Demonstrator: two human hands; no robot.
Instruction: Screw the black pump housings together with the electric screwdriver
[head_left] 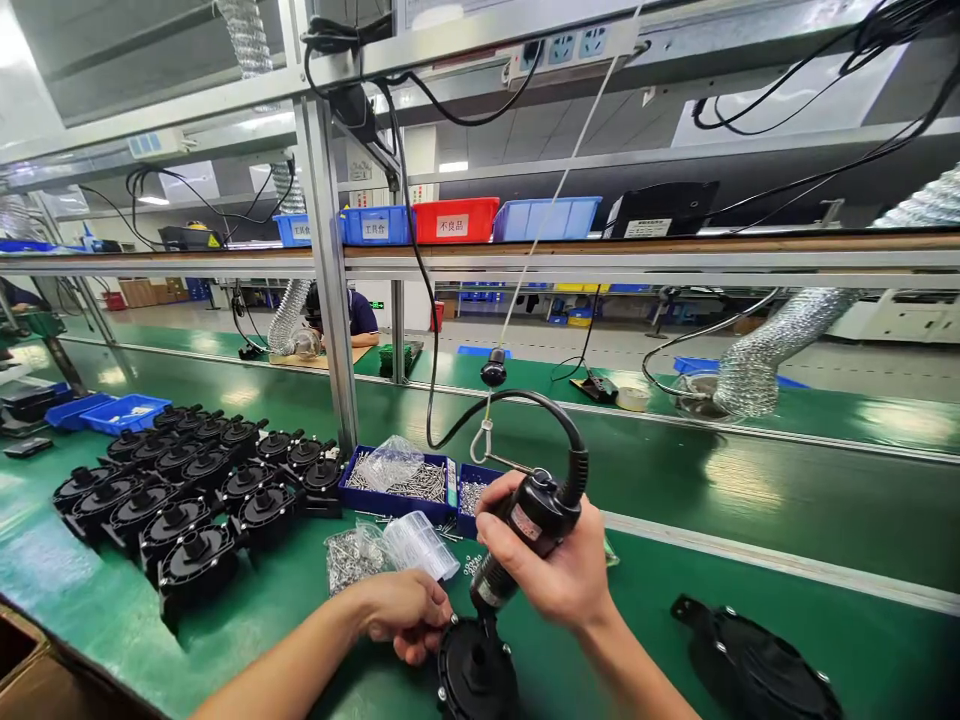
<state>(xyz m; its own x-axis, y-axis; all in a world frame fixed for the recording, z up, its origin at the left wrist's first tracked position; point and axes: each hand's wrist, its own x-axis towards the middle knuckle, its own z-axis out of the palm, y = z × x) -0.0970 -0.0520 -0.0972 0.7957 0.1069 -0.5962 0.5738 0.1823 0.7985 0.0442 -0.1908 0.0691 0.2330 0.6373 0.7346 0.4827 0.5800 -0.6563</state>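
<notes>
My right hand (559,560) is wrapped round a black electric screwdriver (521,535), tilted with its tip down on a round black plastic housing (478,670). A cable leaves its top, and a wire hanger joins it to a cord above. My left hand (409,612) is closed in a pinch at the housing's left upper rim, beside a small shiny screw; whatever lies between the fingers is hidden. Several screws dot the housing's rim. Another black housing (765,660) rests on the green bench to the right.
Rows of black housings (187,550) cover the left. Blue bins of screws (409,480) and of small parts (471,497) stand behind my hands, near a bag of metal parts (352,555) and a clear plastic box (421,545). A metal post (334,300) rises behind. A person (361,315) sits across.
</notes>
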